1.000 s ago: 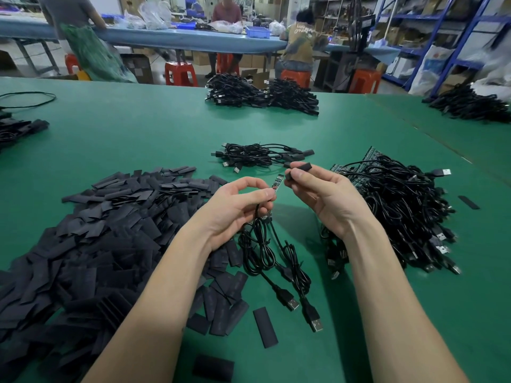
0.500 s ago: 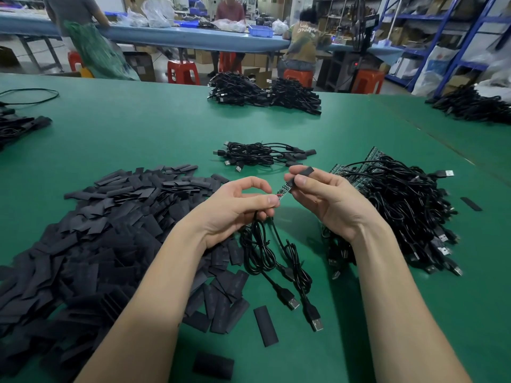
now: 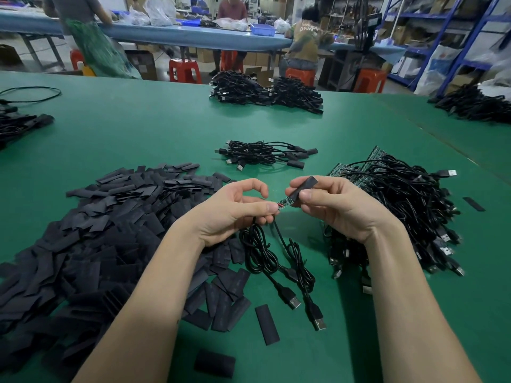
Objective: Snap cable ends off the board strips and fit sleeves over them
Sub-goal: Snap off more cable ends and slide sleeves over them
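A: While the left hand (image 3: 237,211) pinches the cable end (image 3: 282,203) steady, why is the sleeve (image 3: 303,186) angled?
B: The right hand (image 3: 331,205) pinches it, mouth meeting the board tip. Finished cables (image 3: 262,154) lie beyond.

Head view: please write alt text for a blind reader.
The right hand slides a black sleeve onto a small circuit board pinched by the left hand, above a green table.

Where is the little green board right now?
Mid-frame, the little green board sits between the left hand and right hand, its tip entering the black sleeve.
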A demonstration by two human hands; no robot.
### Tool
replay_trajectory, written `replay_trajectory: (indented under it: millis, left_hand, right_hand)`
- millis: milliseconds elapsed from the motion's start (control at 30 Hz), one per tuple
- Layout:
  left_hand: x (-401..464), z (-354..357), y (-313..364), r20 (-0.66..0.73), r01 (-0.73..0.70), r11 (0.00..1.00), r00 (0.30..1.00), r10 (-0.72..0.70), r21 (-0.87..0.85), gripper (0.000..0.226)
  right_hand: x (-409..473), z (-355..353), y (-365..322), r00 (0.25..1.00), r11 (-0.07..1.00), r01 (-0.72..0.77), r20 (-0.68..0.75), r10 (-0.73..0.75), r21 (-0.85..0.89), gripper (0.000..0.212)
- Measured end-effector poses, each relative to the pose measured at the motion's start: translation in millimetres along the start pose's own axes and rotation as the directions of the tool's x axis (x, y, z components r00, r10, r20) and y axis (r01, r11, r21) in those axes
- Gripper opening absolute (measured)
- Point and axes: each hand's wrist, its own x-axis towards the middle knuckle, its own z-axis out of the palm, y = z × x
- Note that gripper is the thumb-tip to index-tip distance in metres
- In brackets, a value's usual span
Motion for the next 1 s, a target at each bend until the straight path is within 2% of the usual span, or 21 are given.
replay_trajectory:
  millis: [100,267,467,733,1000]
  left_hand:
    - [1,0,0,-0.021,-0.01,1.0,1.0,0.01,-0.005,0.03]
    - [1,-1,-1,-0.004,-0.006,1.0,1.0,0.006,-0.02,0.029]
    - [3,-1,-1,-0.054,-0.003,1.0,0.999,0.002,-0.014,0.031]
    - [2,0,0,-0.08,-0.016,0.999,0.997,0.013,-0.036,0.03]
    - [4,1,-1,-0.114,-0.024,0.999,0.993,0.021,-0.028,0.03]
  right_hand:
    - [1,0,-3,1.0,0.999,0.025,0.003,-0.025,-0.039,0.024]
    - [0,1,1,1.0,1.0,0.023,0.001,-0.023,0.002,0.026]
    - [1,1,-5,0.999,0.993,0.036,-0.023,-0.039,-0.111,0.024]
    - [3,2,-2,0.999,0.996,0.051,-0.01,-0.052,-0.078,0.025]
    - [11,9,8,0.993,0.996,0.087,-0.075,-0.086,0.01,0.019]
